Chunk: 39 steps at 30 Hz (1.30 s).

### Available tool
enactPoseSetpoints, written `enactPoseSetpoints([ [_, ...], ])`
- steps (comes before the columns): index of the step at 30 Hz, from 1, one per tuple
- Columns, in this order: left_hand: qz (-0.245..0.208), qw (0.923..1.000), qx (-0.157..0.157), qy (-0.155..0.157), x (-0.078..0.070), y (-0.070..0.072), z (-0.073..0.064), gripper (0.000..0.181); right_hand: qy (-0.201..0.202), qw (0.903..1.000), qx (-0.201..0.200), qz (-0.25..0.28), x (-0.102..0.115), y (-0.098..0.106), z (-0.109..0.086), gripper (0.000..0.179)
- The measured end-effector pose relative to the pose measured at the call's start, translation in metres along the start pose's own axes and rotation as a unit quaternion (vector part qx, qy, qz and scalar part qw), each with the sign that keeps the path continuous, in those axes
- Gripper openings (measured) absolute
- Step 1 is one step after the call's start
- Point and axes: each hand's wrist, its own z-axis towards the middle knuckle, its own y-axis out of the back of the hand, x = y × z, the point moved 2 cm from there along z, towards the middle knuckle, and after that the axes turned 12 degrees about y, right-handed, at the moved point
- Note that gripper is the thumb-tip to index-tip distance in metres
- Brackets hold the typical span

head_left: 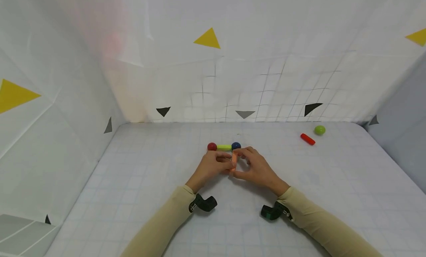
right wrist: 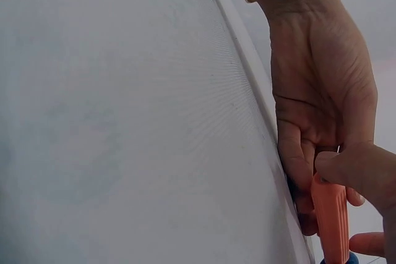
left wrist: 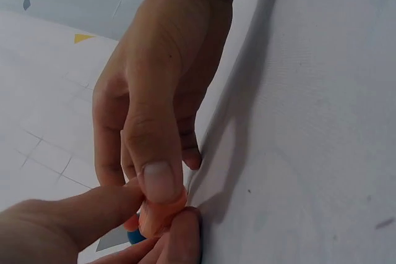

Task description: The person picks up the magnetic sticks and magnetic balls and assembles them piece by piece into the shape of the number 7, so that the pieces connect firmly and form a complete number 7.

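Note:
In the head view my left hand (head_left: 212,163) and right hand (head_left: 257,169) meet at a ridged orange stick (head_left: 234,161). The right thumb and a finger pinch the stick at its two ends, while the left thumb and fingers hold its side. The right wrist view shows the ridges of the orange stick (right wrist: 333,217) plainly. Just beyond its far end lies a blue ball (head_left: 236,146). A yellow-green stick (head_left: 224,147) runs from that ball to a red ball (head_left: 212,146), forming a row. Fingers cover part of the orange stick in the left wrist view.
Far to the right on the white table (head_left: 332,198) lie a red stick (head_left: 307,139) and a green ball (head_left: 320,130). White sheeting with yellow and dark triangles forms the back wall (head_left: 173,35) and sides. A black camera (head_left: 205,203) sits at each wrist.

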Motion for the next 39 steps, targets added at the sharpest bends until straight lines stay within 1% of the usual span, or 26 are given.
enactPoseSetpoints([
  [9, -0.002, 1.0000, -0.006, -0.002, 0.000, -0.001, 0.002, 0.040, -0.001, 1.0000, -0.005, 0.003, 0.001, 0.001, 0.000, 0.066],
  [15, -0.025, 0.9997, 0.003, -0.003, 0.005, 0.000, 0.003, 0.037, 0.006, 0.9999, -0.005, 0.012, 0.002, 0.004, 0.000, 0.065],
  [18, -0.046, 0.9988, 0.014, -0.002, 0.008, 0.000, 0.003, 0.036, -0.005, 0.9997, -0.007, 0.023, 0.003, 0.011, 0.001, 0.068],
  [22, -0.092, 0.9950, 0.039, -0.008, 0.010, -0.001, 0.004, 0.034, -0.034, 0.9992, -0.010, 0.021, -0.001, 0.026, 0.003, 0.069],
  [24, -0.095, 0.9945, 0.041, -0.015, 0.011, -0.001, 0.005, 0.035, -0.046, 0.9988, -0.012, 0.009, -0.005, 0.035, 0.003, 0.067],
  [29, -0.079, 0.9960, 0.032, -0.029, 0.012, -0.002, 0.005, 0.034, -0.068, 0.9972, -0.021, -0.023, -0.018, 0.061, -0.002, 0.059],
  [34, -0.074, 0.9964, 0.029, -0.029, 0.012, -0.002, 0.004, 0.034, -0.088, 0.9939, -0.029, -0.060, -0.034, 0.087, -0.010, 0.049],
  [36, -0.073, 0.9965, 0.029, -0.029, 0.012, -0.002, 0.005, 0.035, -0.086, 0.9931, -0.034, -0.072, -0.040, 0.097, -0.013, 0.044],
  [39, -0.066, 0.9971, 0.026, -0.029, 0.013, -0.002, 0.005, 0.035, -0.070, 0.9917, -0.045, -0.098, -0.050, 0.112, -0.020, 0.036],
])
